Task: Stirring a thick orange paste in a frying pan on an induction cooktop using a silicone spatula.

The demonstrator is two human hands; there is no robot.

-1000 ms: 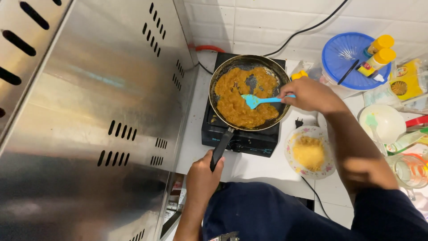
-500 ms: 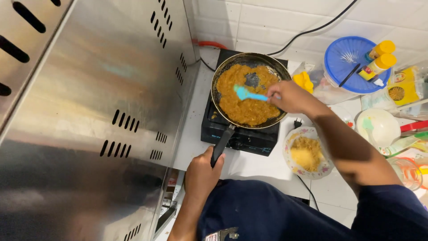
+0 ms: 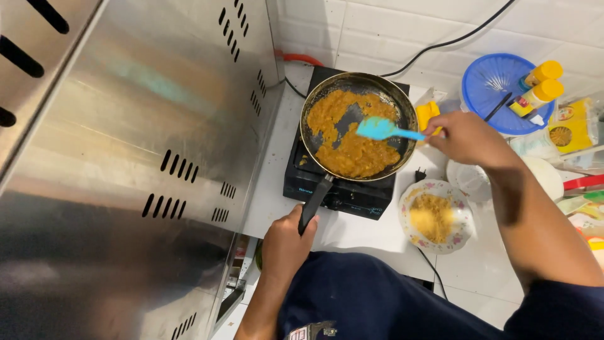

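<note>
The right hand (image 3: 469, 137) is holding a blue spatula (image 3: 385, 130), fingers clamped on its handle. The spatula is lying nearly level over the pan (image 3: 358, 124), its blade pointing left above the orange-brown mash and a bare patch of pan bottom. The left hand (image 3: 286, 245) is gripping the pan's black handle, fingers wrapped round it; the handle is running down and left from the pan toward the person. The pan is sitting on one black stove (image 3: 343, 182) on a white tiled table (image 3: 352, 233) against a white tiled wall. Just right of the stove, one flowered plate (image 3: 435, 217) is holding yellow crumbs. Two yellow-capped bottles (image 3: 535, 88) are lying on one blue lid (image 3: 497, 82). A steel hood (image 3: 126, 157) is filling the left side.
</note>
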